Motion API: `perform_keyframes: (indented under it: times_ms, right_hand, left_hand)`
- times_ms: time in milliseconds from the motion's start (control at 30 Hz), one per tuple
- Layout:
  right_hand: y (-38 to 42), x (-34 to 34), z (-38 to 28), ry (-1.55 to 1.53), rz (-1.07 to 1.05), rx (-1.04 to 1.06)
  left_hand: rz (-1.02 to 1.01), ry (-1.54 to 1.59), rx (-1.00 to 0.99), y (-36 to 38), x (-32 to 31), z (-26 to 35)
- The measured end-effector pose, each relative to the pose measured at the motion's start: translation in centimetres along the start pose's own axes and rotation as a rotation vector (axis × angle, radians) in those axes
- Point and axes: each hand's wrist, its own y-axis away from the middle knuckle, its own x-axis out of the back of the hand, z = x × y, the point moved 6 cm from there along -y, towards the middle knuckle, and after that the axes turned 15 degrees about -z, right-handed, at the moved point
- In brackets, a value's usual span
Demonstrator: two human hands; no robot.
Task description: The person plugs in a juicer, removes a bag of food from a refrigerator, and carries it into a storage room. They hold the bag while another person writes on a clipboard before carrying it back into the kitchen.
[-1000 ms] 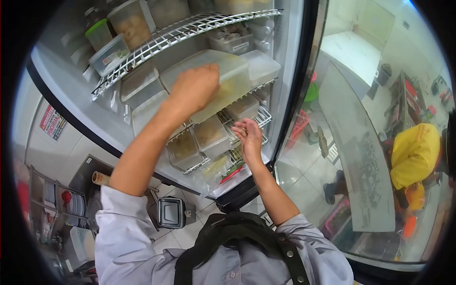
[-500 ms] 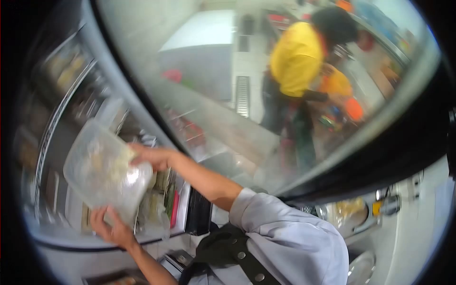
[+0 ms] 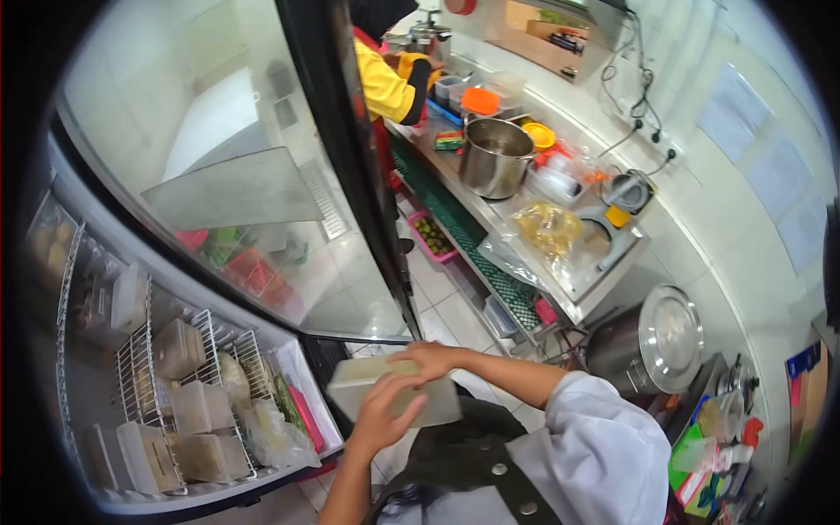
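A translucent plastic food container (image 3: 354, 385) with a pale lid is in front of the apron, held between both hands. My right hand (image 3: 430, 360) grips its far upper edge, with the fingers bent over the rim. My left hand (image 3: 385, 413) lies across its near side, fingertips on the top close to my right hand and thumb apart. The contents cannot be made out. To the left stands an open fridge, where several plastic boxes (image 3: 203, 407) sit on a white wire shelf (image 3: 140, 376).
The glass fridge door (image 3: 236, 166) swings out ahead. Beyond it, a steel counter (image 3: 455, 171) carries a large pot (image 3: 495, 157), bagged food (image 3: 547, 229) and containers. A co-worker in a yellow sleeve (image 3: 382, 83) stands there. A lidded stockpot (image 3: 634, 341) is at the right.
Both hands have brought the container out of the fridge, rightward and close to the apron. My left hand has moved from its lower edge onto its top. The view has turned right.
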Motion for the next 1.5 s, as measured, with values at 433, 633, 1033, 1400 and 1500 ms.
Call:
perform_keyframes:
  times_ms: [433, 633, 1033, 1400, 1500]
  right_hand:
    - [48.8, -10.2, 13.4, -1.137, 1.293, -0.121]
    - [41.4, -13.7, 23.1, -1.480, 1.641, 0.349]
    - [46.4, -4.3, 26.0, -0.237, 1.658, -1.145]
    - [50.4, 4.4, 30.2, -0.318, 0.875, -1.578]
    - [50.9, 3.3, 31.4, -0.477, 0.936, -1.487]
  left_hand:
    - [-0.810, -1.308, 0.813, -16.3, -12.8, -30.5]
    - [-1.250, -1.036, 1.202, -14.2, -14.9, -32.6]
    - [-0.334, 0.152, 0.148, -32.2, -31.5, -13.4]
    - [-0.931, 0.132, 0.203, -34.8, -31.0, -16.1]
    - [-0.855, 0.138, 0.209, -35.1, -29.7, -15.7]
